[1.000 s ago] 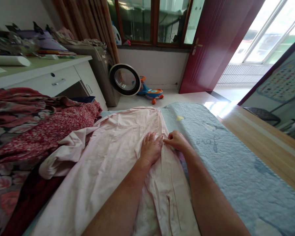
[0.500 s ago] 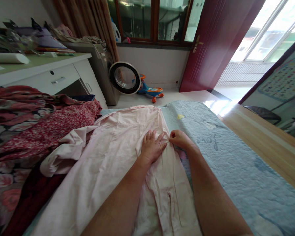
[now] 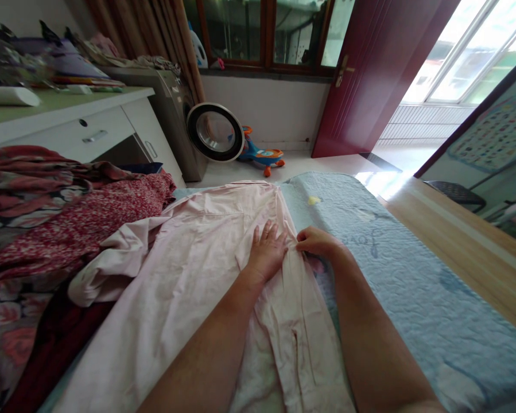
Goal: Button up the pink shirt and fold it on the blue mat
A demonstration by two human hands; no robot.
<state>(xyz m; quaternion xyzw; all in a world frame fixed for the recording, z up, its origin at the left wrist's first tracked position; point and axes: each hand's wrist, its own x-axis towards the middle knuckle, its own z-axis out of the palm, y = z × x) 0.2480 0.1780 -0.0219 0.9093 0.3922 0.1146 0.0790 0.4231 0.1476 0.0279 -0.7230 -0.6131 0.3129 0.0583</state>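
In the head view, the 2 hands work close together near the far end of a pale pink shirt (image 3: 193, 275). The left hand (image 3: 268, 249) lies palm down on it with its fingers spread. The right hand (image 3: 320, 241) is just beside it, its fingers curled and its thumb and fingertip pinching the edge of the shirt's cloth. The shirt lies laid out on a pale blue quilt (image 3: 395, 287), its body stretching from near the quilt's far edge toward the wearer. 1 sleeve (image 3: 303, 321) runs along the shirt's right side between the 2 forearms, with a narrow slit near its lower end; the other sleeve (image 3: 107, 267) is bunched on the left, against a heap of other clothes. In that heap are a red speckled cloth (image 3: 128, 206) and a dark floral cloth (image 3: 8, 315). Lettering shows on the quilt to the right of the right hand.

Past the quilt, a blue and orange ride-on toy (image 3: 258, 154) stands on the floor beside a washing machine (image 3: 167, 106), whose round door hangs open. A white desk (image 3: 55, 135) is at the left, and a dark red door (image 3: 369, 74) stands ajar at the right.
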